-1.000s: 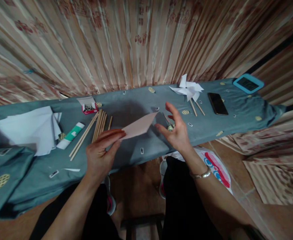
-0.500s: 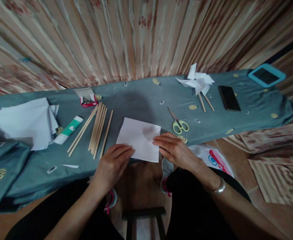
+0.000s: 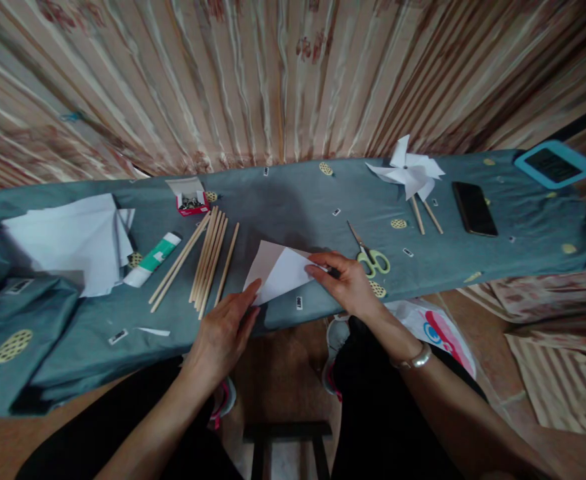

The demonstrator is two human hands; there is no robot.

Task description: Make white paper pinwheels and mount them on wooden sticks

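A white square sheet of paper [image 3: 287, 275] lies at the table's near edge, one corner folded over toward the far right. My right hand [image 3: 343, 279] pinches the lifted corner at the sheet's right side. At the left corner, my left hand [image 3: 227, 325] has its thumb and fingers closed on the paper. Green-handled scissors [image 3: 373, 259] lie open just beyond my right hand. To the left of the sheet is a row of thin wooden sticks [image 3: 210, 260], one of them apart from the others.
A stack of white paper [image 3: 67, 240], a green and white tube [image 3: 153, 259] and a red box of small metal pieces [image 3: 191, 203] occupy the left. Farther right are white paper pinwheels [image 3: 407, 172] on sticks, a black phone [image 3: 475, 208] and a blue-framed device [image 3: 555, 164].
The sheet was flat; its near right corner is now folded up and over toward the far side by my right hand. My left hand stays at the left corner. The whole view shifted slightly.
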